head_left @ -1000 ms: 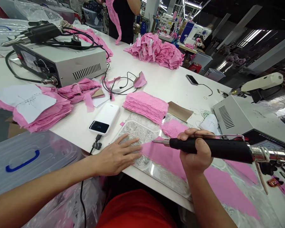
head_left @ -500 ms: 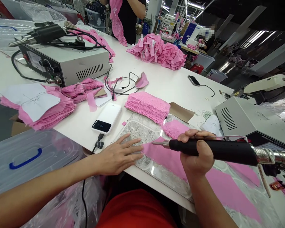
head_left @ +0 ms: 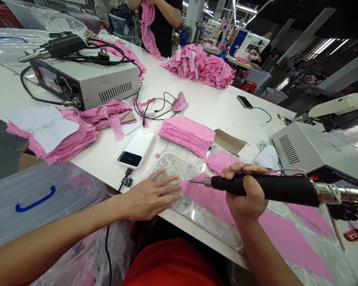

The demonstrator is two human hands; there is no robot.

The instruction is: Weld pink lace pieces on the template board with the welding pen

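Observation:
My right hand (head_left: 247, 194) is wrapped round the black body of a handheld ultrasonic welding gun (head_left: 274, 188), its thumb lying along the side. The gun's pointed metal tip is at a pink fabric piece (head_left: 207, 196) near its upper left edge; whether it touches cannot be made out. My left hand (head_left: 153, 194) lies flat with fingers spread, fingertips at the left end of that piece. Beneath is a clear-covered grey patterned board (head_left: 170, 165). Just beyond lie a small pink lacy piece (head_left: 220, 161) and a stack of pink lace pieces (head_left: 186, 135).
A white power bank (head_left: 139, 147) with a cable stands left of the board. Control boxes sit at left (head_left: 107, 77) and right (head_left: 304, 147). Pink fabric piles (head_left: 199, 65), a phone (head_left: 244, 101) and a brown card (head_left: 229, 141) lie around. Across the table stands a person (head_left: 165, 24).
The view has shifted slightly, moving the scene a little to the right. Both hands and the gun keep nearly the same place over the fabric. The person opposite has brought a hand to the pink cloth.

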